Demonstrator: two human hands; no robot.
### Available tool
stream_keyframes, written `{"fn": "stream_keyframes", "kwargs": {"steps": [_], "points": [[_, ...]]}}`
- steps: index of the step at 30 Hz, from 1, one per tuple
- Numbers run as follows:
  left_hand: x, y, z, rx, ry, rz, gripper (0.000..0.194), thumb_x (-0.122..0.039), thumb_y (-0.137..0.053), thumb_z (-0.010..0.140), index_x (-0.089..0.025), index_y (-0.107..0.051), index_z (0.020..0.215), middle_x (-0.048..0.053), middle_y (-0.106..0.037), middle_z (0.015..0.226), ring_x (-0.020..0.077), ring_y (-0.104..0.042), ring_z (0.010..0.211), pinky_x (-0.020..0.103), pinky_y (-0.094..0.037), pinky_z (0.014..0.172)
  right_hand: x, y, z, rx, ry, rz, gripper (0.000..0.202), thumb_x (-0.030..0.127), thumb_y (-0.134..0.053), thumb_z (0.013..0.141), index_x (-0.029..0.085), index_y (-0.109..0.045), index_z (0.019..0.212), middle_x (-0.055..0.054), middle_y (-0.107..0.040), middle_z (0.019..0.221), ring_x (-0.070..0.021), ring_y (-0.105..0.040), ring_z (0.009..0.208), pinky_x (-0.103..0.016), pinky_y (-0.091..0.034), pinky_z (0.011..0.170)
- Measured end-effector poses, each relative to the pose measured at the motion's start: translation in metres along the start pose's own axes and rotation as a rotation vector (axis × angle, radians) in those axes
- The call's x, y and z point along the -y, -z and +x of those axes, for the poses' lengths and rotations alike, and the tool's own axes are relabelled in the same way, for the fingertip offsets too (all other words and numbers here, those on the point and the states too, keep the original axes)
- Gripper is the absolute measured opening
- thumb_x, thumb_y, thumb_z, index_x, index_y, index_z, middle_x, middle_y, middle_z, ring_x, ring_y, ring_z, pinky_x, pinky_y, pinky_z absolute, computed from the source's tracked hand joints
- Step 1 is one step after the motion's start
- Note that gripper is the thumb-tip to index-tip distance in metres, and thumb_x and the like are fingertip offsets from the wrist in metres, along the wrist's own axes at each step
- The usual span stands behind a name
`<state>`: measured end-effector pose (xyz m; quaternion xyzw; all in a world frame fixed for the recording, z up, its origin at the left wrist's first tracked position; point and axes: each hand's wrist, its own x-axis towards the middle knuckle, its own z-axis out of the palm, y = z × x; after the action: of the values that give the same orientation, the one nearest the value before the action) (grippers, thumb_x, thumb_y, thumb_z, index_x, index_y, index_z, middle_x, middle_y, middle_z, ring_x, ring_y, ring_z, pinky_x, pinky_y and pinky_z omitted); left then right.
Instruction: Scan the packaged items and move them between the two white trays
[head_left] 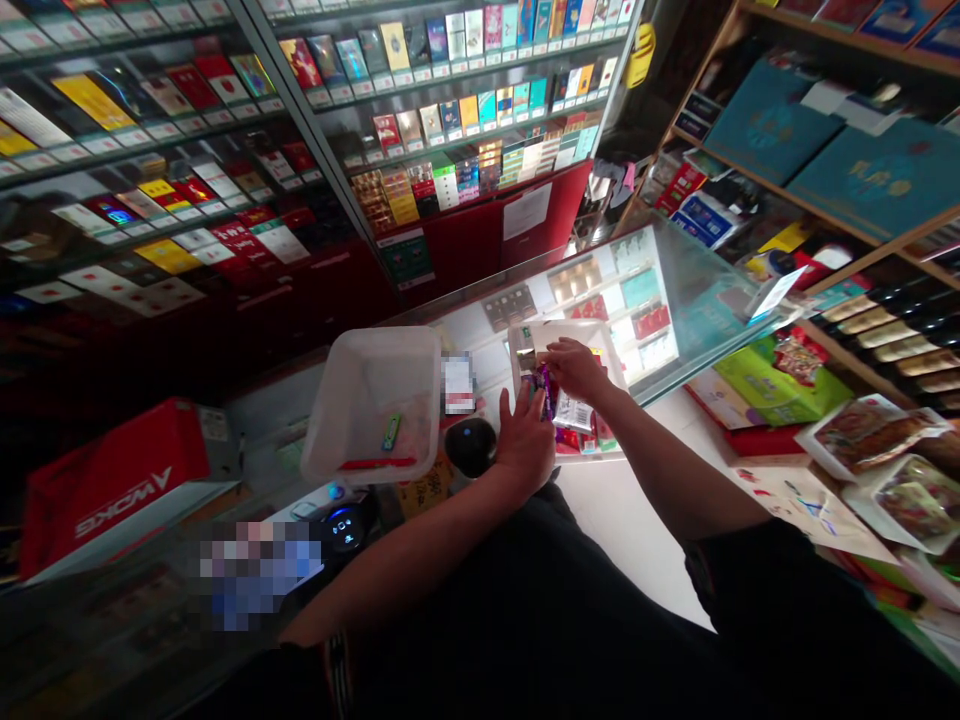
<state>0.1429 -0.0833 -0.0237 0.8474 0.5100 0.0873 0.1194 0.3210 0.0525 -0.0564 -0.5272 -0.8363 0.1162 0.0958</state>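
Note:
A white plastic tray on the glass counter holds small packaged items, among them a purple packet and a white-and-silver packet. Over the tray's left side, my left hand has its fingers spread, their tips by the purple packet. My right hand reaches in from the right, fingers bent near a small silver-and-green pack; whether it grips anything is too small to tell. To the left, a larger translucent bin contains a green packet and a red strip.
A black rounded device sits between bin and tray. At the far left lies a red box, with a lit round device nearer me. Shelves of small boxes stand behind the counter. Packaged food is at the right.

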Motion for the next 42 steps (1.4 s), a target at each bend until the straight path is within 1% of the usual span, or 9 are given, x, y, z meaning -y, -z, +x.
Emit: {"fn": "stream_keyframes", "kwargs": {"steps": [6, 10, 14, 17, 22, 28, 34, 38, 42], "points": [[0.000, -0.002, 0.000, -0.020, -0.029, -0.047, 0.019, -0.022, -0.068, 0.090, -0.018, -0.082, 0.103, 0.017, -0.051, 0.164, 0.0430, -0.026, 0.162, 0.070, -0.011, 0.131, -0.004, -0.002, -0.003, -0.085, 0.006, 0.024, 0.030, 0.011, -0.062, 0.087, 0.021, -0.084, 0.103, -0.011, -0.078, 0.110, -0.0276, -0.067, 0.114, -0.044, -0.045, 0.113], [-0.002, 0.002, -0.001, -0.043, -0.045, -0.082, 0.020, -0.024, -0.067, 0.091, -0.018, -0.081, 0.106, 0.017, -0.051, 0.162, 0.0428, -0.031, 0.160, 0.067, -0.014, 0.132, 0.001, 0.007, -0.003, -0.132, 0.018, 0.064, 0.026, 0.015, -0.062, 0.089, 0.020, -0.085, 0.101, -0.012, -0.078, 0.114, -0.0287, -0.068, 0.114, -0.045, -0.048, 0.112], [-0.001, 0.011, -0.005, -0.064, -0.064, -0.068, 0.023, -0.026, -0.065, 0.094, -0.018, -0.078, 0.111, 0.016, -0.052, 0.162, 0.0392, -0.037, 0.157, 0.062, -0.023, 0.131, 0.012, 0.018, 0.000, -0.205, 0.017, 0.101, 0.024, 0.014, -0.062, 0.088, 0.019, -0.085, 0.095, -0.012, -0.079, 0.109, -0.0299, -0.068, 0.113, -0.047, -0.049, 0.111], [0.002, 0.020, -0.011, -0.092, -0.070, -0.067, 0.021, -0.025, -0.065, 0.094, -0.018, -0.078, 0.108, 0.017, -0.054, 0.159, 0.0372, -0.042, 0.153, 0.059, -0.029, 0.129, 0.023, 0.022, 0.006, -0.258, 0.029, 0.134, 0.021, 0.015, -0.063, 0.087, 0.020, -0.083, 0.089, -0.012, -0.079, 0.104, -0.0307, -0.068, 0.112, -0.049, -0.048, 0.111], [0.017, 0.037, -0.025, -0.174, -0.053, -0.085, 0.015, -0.024, -0.067, 0.093, -0.018, -0.077, 0.103, 0.015, -0.061, 0.152, 0.0347, -0.053, 0.140, 0.056, -0.040, 0.122, 0.050, 0.021, 0.019, -0.291, 0.050, 0.170, 0.015, 0.016, -0.066, 0.087, 0.020, -0.080, 0.083, -0.013, -0.079, 0.109, -0.0309, -0.068, 0.112, -0.047, -0.049, 0.108], [0.054, 0.058, -0.049, -0.246, 0.078, -0.126, 0.017, -0.022, -0.060, 0.098, -0.021, -0.077, 0.095, 0.010, -0.070, 0.139, 0.0295, -0.060, 0.124, 0.050, -0.049, 0.109, 0.098, 0.018, 0.034, -0.281, 0.082, 0.203, 0.010, 0.020, -0.070, 0.089, 0.021, -0.078, 0.083, -0.012, -0.078, 0.115, -0.0312, -0.067, 0.113, -0.048, -0.049, 0.106], [0.111, 0.072, -0.076, -0.284, 0.333, -0.089, 0.022, -0.028, -0.058, 0.101, -0.021, -0.078, 0.095, 0.011, -0.074, 0.126, 0.0285, -0.062, 0.120, 0.047, -0.046, 0.111, 0.150, 0.012, 0.051, -0.166, 0.193, 0.165, 0.012, 0.020, -0.067, 0.094, 0.019, -0.078, 0.090, -0.012, -0.078, 0.113, -0.0286, -0.067, 0.108, -0.042, -0.048, 0.102], [0.152, 0.075, -0.096, -0.238, 0.520, -0.005, 0.027, -0.033, -0.056, 0.100, -0.020, -0.079, 0.095, 0.012, -0.073, 0.129, 0.0302, -0.061, 0.120, 0.046, -0.045, 0.110, 0.183, 0.004, 0.064, -0.037, 0.246, 0.107, 0.014, 0.022, -0.067, 0.096, 0.018, -0.080, 0.093, -0.012, -0.078, 0.109, -0.0271, -0.066, 0.104, -0.039, -0.047, 0.100], [0.186, 0.073, -0.114, -0.127, 0.651, 0.104, 0.032, -0.035, -0.054, 0.100, -0.018, -0.081, 0.093, 0.013, -0.075, 0.121, 0.0308, -0.062, 0.114, 0.044, -0.046, 0.102, 0.212, -0.008, 0.080, 0.081, 0.301, 0.025, 0.017, 0.027, -0.068, 0.098, 0.016, -0.081, 0.097, -0.014, -0.078, 0.110, -0.0274, -0.066, 0.104, -0.038, -0.047, 0.099]]}}
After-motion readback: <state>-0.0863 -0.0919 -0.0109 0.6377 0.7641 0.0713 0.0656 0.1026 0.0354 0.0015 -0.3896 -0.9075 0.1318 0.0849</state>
